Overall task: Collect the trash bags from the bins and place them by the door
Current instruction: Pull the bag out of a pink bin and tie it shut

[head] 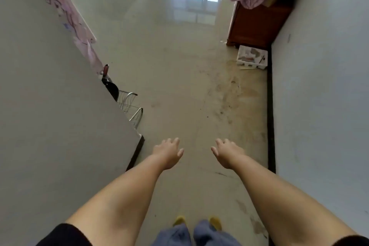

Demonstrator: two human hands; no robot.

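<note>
Trash bags and bins are nowhere visible; left hand (167, 153) and right hand (227, 153) hang relaxed and empty, so collecting seems not yet started.

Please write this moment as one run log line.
left hand: open, empty | right hand: open, empty | bags: none seen | place: hallway

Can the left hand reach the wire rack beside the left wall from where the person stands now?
Probably not without a step forward. The left hand is open and holds nothing, and the wire rack stands farther ahead, partly behind the wall corner. The floor between them is free.
</note>
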